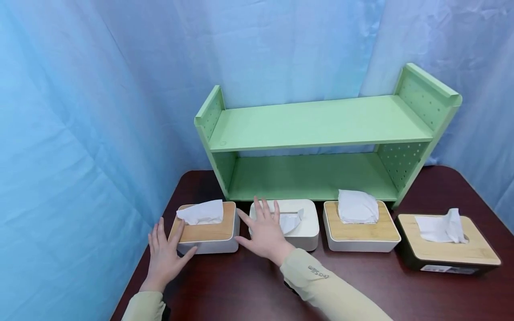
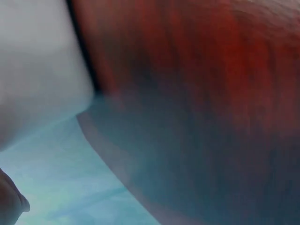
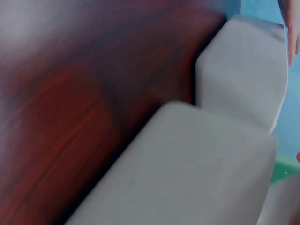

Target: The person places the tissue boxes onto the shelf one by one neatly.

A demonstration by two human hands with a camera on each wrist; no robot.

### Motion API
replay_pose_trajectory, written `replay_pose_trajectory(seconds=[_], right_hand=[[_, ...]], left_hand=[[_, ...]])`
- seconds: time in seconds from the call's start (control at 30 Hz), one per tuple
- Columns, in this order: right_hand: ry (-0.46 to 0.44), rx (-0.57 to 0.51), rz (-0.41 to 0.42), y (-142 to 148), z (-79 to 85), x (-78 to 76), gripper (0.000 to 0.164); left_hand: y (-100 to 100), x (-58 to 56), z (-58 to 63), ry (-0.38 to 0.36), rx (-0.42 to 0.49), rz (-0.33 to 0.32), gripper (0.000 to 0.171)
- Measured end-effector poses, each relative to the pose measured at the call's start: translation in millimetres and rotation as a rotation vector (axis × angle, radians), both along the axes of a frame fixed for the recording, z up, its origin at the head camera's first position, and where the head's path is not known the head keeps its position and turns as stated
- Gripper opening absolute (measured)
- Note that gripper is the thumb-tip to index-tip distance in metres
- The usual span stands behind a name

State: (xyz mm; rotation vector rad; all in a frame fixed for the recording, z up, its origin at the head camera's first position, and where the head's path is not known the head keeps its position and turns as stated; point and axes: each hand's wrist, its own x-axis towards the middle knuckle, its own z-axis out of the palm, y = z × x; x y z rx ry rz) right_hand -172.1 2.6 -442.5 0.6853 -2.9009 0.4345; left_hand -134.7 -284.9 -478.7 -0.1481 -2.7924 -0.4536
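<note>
At the left end of the table stands a tissue box (image 1: 226,234) with a wooden lid, white sides and a tissue sticking out. My left hand (image 1: 162,261), fingers spread, is at its left front corner, the index finger and thumb overlapping it. In the left wrist view the white box side (image 2: 40,65) shows near a fingertip (image 2: 11,201). My right hand (image 1: 265,232), fingers also spread, lies over the left part of an all-white tissue box (image 1: 308,218), hiding some of its top. The right wrist view shows two adjacent white box sides, the nearer box (image 3: 178,168) foremost.
A green two-tier shelf (image 1: 321,125) stands behind the boxes. To the right are a wooden-lidded white tissue box (image 1: 361,232) and a black one (image 1: 453,254). The dark red table (image 1: 225,285) has blue curtains (image 1: 80,156) around it.
</note>
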Motion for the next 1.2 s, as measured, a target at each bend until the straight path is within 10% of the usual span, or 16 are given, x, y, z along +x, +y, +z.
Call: replay_pose_trajectory(seconds=[0.67, 1.2], right_hand=[[0.001, 0.171, 0.037, -46, -14.3, 1.5, 0.062], [0.119, -0.168, 0.118, -42, -8.2, -0.7, 0.063]], left_hand=[[8, -4.8, -13.1, -0.218, 0.247, 0.074, 0.086], [8, -1.9, -2.6, -0.034, 0.415, 0.097, 0.079]])
